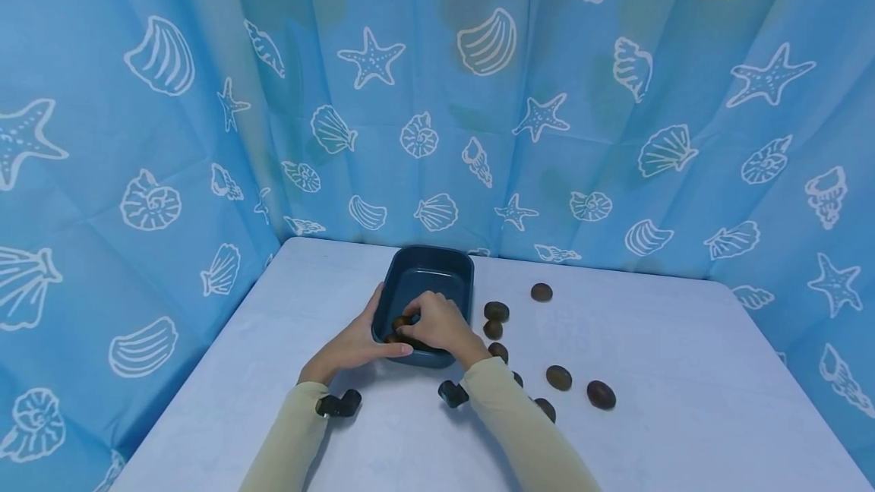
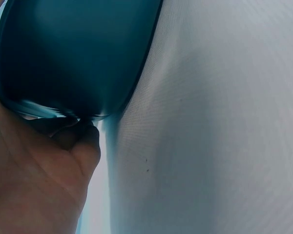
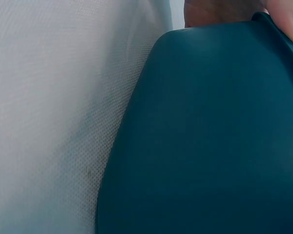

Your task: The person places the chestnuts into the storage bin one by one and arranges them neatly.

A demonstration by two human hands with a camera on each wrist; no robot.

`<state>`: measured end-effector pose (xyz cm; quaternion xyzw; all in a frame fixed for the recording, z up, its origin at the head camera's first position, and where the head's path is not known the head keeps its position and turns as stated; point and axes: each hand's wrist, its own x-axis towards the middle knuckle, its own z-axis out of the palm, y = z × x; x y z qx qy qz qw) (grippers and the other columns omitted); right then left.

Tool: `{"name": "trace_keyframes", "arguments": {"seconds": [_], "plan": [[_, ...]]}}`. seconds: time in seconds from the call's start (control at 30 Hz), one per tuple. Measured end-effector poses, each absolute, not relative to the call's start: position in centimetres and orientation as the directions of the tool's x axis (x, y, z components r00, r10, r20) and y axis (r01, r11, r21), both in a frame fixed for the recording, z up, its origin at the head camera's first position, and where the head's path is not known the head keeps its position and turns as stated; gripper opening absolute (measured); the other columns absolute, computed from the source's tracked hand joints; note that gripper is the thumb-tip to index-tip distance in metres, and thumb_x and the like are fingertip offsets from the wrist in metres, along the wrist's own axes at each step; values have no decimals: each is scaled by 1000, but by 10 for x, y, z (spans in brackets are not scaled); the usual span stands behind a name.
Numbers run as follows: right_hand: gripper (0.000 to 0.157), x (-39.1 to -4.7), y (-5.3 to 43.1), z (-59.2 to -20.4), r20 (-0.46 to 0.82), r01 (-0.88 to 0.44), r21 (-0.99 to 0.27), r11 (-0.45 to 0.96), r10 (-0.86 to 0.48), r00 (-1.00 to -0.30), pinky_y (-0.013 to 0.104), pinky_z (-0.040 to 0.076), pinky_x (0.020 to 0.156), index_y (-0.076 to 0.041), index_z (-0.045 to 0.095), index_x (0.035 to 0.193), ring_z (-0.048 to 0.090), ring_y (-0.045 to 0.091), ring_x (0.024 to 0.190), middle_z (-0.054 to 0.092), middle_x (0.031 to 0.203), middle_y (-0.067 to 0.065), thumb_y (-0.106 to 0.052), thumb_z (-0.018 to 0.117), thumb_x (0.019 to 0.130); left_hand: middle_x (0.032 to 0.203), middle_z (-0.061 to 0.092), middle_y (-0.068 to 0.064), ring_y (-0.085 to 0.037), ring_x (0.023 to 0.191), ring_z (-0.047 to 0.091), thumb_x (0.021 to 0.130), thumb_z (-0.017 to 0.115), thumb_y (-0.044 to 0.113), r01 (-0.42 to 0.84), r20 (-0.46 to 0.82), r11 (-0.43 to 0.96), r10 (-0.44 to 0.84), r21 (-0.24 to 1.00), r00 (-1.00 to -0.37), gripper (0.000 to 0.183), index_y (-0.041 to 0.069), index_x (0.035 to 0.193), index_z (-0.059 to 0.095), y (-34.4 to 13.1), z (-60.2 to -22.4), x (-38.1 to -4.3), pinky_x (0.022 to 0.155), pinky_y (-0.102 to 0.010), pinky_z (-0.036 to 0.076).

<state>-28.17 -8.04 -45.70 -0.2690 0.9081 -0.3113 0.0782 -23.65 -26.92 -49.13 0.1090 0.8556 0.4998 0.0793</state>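
Basically, both hands are at the dark blue dish [image 1: 431, 280], which sits between them on the white table [image 1: 656, 332]. Left hand [image 1: 352, 344] holds its near left corner, fingers along the outer side, thumb over the near rim. Right hand [image 1: 440, 321] reaches in over the near right part, fingers narrowed on a brown oval [image 1: 401, 322] just beside the left thumb; exact finger contact is partly hidden. More dark ovals sit under its fingers, count unclear. Loose brown ovals [image 1: 496, 311] lie right of the right hand in a rough line down past its sleeve [image 1: 522, 427], some partly covered; two more [image 1: 559, 378] [image 1: 601, 395] lie farther right, and a lone one [image 1: 541, 292] right and slightly beyond. Patterned blue curtain [image 1: 437, 165] behind, beyond both hands.
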Motion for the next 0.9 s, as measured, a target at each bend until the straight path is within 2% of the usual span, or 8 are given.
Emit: {"name": "trace_keyframes", "arguments": {"seconds": [0.17,0.43,0.63,0.9], "plan": [[22,-282,-79,-458,32,-448,-598,664,-539,-842,50,57,98,-9,81,109,72,25,106,80,107,5,-24,79,92,177,-3,-2,-35,163,12,82,83,53,108,-24,473,266,875,-964,129,32,166,-12,-268,-491,-236,125,-73,16],[35,-279,-60,-446,104,-450,-657,605,-519,-849,50,55,107,-5,74,125,67,30,126,75,127,10,-23,75,95,177,0,-5,-39,162,13,84,82,48,64,-62,489,238,870,-969,126,29,166,-12,-265,-490,-236,124,-73,17],[34,-277,-26,-425,150,-386,-702,598,-406,-902,55,48,115,-10,74,126,58,32,138,71,135,9,-24,75,95,177,4,-4,-39,162,15,82,84,49,47,-78,519,216,853,-973,127,33,166,-10,-266,-491,-237,125,-72,19],[34,-285,24,-416,182,-343,-723,600,-314,-932,58,49,111,-11,73,126,62,32,132,72,132,11,-24,74,95,177,4,-4,-38,162,14,82,84,46,53,-69,509,219,859,-973,127,33,166,-10,-269,-492,-235,125,-70,21]]}}
